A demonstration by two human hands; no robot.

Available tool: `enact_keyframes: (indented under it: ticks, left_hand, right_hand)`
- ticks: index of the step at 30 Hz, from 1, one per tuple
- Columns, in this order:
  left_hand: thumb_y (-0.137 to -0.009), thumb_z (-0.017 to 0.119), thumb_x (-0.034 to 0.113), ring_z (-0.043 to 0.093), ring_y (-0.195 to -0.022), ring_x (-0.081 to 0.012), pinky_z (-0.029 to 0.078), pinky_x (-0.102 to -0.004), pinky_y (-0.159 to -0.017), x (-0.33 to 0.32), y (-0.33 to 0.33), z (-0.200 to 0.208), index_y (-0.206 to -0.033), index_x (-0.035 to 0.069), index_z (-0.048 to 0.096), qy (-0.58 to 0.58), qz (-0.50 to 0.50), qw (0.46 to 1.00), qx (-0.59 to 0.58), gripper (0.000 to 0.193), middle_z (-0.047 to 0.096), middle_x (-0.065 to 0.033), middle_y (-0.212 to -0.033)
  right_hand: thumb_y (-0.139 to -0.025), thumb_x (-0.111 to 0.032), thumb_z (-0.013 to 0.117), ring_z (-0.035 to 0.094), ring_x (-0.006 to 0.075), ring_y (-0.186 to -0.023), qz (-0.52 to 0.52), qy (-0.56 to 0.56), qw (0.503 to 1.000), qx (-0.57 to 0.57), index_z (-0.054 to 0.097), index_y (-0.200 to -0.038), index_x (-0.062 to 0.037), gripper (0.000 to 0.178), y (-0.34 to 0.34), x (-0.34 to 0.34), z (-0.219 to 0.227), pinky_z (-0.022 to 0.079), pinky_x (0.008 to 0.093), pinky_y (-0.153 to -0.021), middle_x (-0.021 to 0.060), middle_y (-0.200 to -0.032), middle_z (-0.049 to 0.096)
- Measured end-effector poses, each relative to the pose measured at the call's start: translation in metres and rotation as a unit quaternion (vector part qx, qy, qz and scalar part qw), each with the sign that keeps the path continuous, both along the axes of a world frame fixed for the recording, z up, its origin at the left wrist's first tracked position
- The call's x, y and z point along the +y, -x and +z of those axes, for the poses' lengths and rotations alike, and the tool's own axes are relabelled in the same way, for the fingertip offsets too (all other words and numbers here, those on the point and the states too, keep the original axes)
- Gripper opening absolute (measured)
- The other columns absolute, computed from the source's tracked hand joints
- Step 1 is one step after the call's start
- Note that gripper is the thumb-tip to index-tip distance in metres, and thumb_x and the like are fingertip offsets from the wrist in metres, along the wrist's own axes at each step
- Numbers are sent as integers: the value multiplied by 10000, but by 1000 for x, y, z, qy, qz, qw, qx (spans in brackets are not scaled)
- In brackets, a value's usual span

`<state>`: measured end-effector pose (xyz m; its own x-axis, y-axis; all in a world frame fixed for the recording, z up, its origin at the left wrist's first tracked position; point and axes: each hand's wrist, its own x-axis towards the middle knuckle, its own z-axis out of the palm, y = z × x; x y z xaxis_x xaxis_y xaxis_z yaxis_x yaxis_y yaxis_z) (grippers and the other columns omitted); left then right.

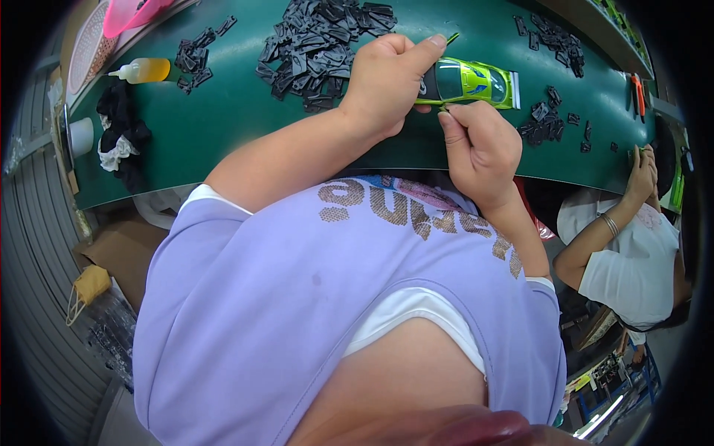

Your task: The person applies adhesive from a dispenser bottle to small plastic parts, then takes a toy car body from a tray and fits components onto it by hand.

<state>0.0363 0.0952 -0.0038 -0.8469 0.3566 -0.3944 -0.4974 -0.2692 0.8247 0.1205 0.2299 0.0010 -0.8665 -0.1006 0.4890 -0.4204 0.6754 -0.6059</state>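
Observation:
A bright green toy car point(476, 82) with blue markings and a pale rear wing is held over the green table. My left hand point(387, 85) is closed around its dark front end, thumb along the far side. A thin green piece point(452, 38) sticks out by that thumb; I cannot tell whether it is joined to the car. At the near side, my right hand point(483, 145) has curled fingers, with thumb and forefinger pinched against the car's edge. What lies between those fingertips is hidden. Beyond my left hand is a large heap of black plastic parts point(309, 56).
Smaller groups of black parts lie at left point(195, 58) and right point(547, 123). A bottle of yellow liquid point(145, 70), dark cloth point(123, 134) and pink basket point(134, 15) stand left. Orange-handled pliers point(638, 97) lie far right, near another person point(628, 230) with raised hands.

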Motion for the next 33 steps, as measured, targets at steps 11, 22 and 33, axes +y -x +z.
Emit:
enact_keyframes:
  ticks: [11,22,33]
  left_hand:
    - [-896,657,300,571,-506,-117,459,-254,-405,-2,5,1,-765,61,518,-60,10,996,-59,306,595,-61,-667]
    - [-891,662,305,549,-495,-110,454,-259,-391,0,-1,-6,-729,74,497,-34,9,999,-23,326,570,-45,-648]
    - [-951,579,320,536,-498,-97,433,-245,-396,-5,-1,-4,-835,44,585,-8,-9,1000,-7,299,575,-20,-674]
  right_hand:
    - [-736,30,729,610,241,-618,-21,95,995,26,619,-816,5,139,-6,13,3,471,302,-544,122,-748,634]
    - [-721,17,717,605,268,-590,8,29,999,20,605,-813,-1,146,3,6,6,466,338,-522,118,-702,614]
    - [-630,-171,789,578,298,-903,-54,-121,990,48,619,-909,-98,335,-8,14,18,462,414,-790,89,-975,577]
